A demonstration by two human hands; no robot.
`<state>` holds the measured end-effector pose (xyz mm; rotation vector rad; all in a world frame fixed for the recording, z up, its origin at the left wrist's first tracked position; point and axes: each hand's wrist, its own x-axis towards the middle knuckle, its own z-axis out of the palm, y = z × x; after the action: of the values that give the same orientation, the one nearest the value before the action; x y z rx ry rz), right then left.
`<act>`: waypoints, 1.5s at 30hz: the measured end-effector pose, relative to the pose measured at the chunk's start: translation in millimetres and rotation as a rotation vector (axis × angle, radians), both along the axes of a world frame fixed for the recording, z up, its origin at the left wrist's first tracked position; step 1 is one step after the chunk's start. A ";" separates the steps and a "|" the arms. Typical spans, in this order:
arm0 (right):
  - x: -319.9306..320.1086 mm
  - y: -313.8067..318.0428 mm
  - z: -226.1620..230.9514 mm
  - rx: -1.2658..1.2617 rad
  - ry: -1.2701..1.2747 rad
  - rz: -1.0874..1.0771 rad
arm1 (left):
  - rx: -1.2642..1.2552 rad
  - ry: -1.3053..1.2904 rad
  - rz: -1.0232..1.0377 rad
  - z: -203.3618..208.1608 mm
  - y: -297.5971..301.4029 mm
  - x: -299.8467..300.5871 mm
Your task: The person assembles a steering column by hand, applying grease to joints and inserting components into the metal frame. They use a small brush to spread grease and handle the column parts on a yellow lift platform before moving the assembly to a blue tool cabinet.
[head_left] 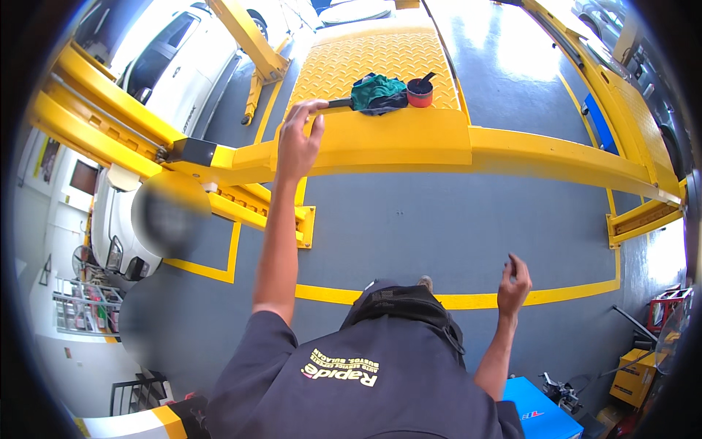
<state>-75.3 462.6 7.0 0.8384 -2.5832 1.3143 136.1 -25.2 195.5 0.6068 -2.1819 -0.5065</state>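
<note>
My left hand [298, 140] reaches up to the near edge of a yellow lift platform [395, 55] with diamond-tread plate. Its thumb stands apart from the fingers, and the fingertips are at the end of a flat black strip or handle [339, 103]; whether they touch it I cannot tell. The other end of that strip meets a crumpled green and dark rag [378, 94]. Beside the rag stands a small red tub [420, 98] with dark contents and a black handle-like piece [429, 76] sticking up. My right hand [515, 284] hangs low at my right, fingers loosely bent and apart, holding nothing.
A yellow crossbeam [541, 145] spans in front of me between lift posts. White vehicles [170, 62] stand at the left. A blue box [540, 410] lies at lower right, near a yellow box [633, 377] and metal parts [561, 395]. Yellow lines [468, 301] mark the grey floor.
</note>
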 end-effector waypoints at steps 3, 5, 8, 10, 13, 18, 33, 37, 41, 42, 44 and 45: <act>-22.4 -84.6 64.0 -0.054 0.101 0.214 | -0.087 -0.217 0.047 -14.1 -57.6 -33.1; -25.2 -147.8 100.4 -0.075 0.160 0.414 | -0.156 -0.353 0.086 -30.2 -94.8 -42.3; -19.6 -240.4 139.7 -0.075 0.328 0.658 | 0.049 -0.515 0.047 -46.7 -124.9 -54.7; -15.4 -302.6 148.9 -0.029 0.380 0.733 | 0.041 -0.527 0.040 -58.0 -145.3 -58.1; -17.6 -388.9 151.1 0.046 0.391 0.704 | 0.155 -0.343 0.128 -53.2 -141.5 -64.4; -36.0 -475.1 139.5 0.385 0.275 0.718 | 0.328 0.208 0.094 -55.1 -149.5 -27.2; -24.5 -421.4 164.8 -0.257 0.274 0.321 | 0.499 0.489 -0.092 -42.7 -150.8 19.5; -88.0 -382.7 146.2 0.264 0.168 0.061 | 0.827 1.071 -0.396 -49.9 -140.1 54.3; -115.1 -401.5 145.7 0.337 0.059 0.378 | 1.109 1.456 -0.782 -50.8 -103.7 64.5; -124.6 -402.6 145.0 0.332 0.060 0.437 | 1.261 1.574 -0.867 -50.3 -92.1 61.8; -139.5 -406.7 136.9 0.324 0.032 0.447 | 1.311 1.659 -1.103 -78.3 -77.4 54.2; -147.4 -405.2 126.9 0.332 0.041 0.439 | 1.378 1.715 -1.092 -80.7 -58.8 48.7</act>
<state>-222.7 57.4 133.8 1.5425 -2.7227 0.9367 184.8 -84.0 114.8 -0.4883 -0.0536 -2.0580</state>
